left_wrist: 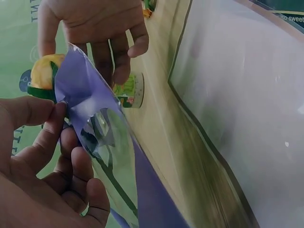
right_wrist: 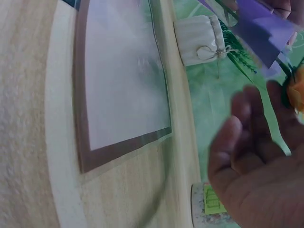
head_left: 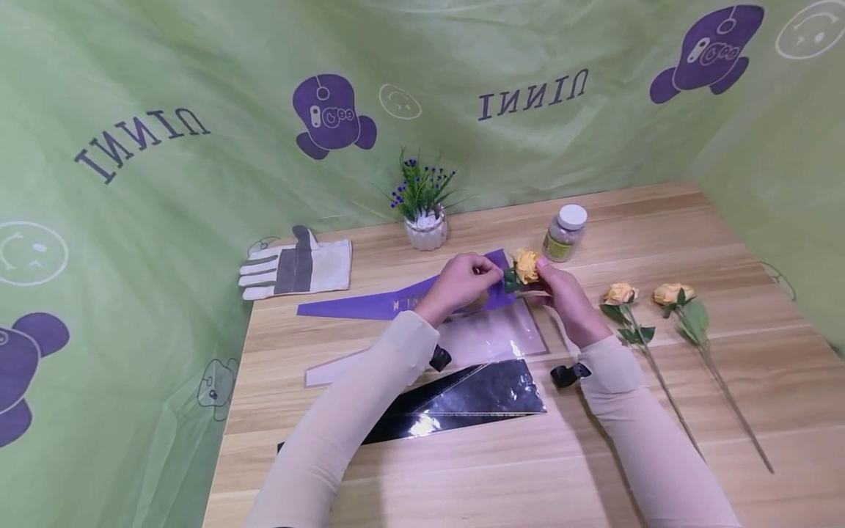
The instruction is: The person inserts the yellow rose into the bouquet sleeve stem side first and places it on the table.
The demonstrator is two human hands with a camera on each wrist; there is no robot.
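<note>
Left wrist: purple sleeve (left_wrist: 85,78) pinched between left fingers (left_wrist: 43,142)

The held rose (head_left: 527,265) is yellow, its wrapper (head_left: 379,305) purple, the green backdrop (head_left: 449,44) bearing purple cartoon prints (head_left: 335,133).

Wrinkled green cloth (head_left: 244,44) hangs behind and either side of the wood-grained table (head_left: 462,484), printed with purple cartoon figures (head_left: 337,110) and mirrored lettering (head_left: 533,95).

"UINNI" on cloth (head_left: 436,44); "so sweet" on black sheet (head_left: 485,392)
</note>
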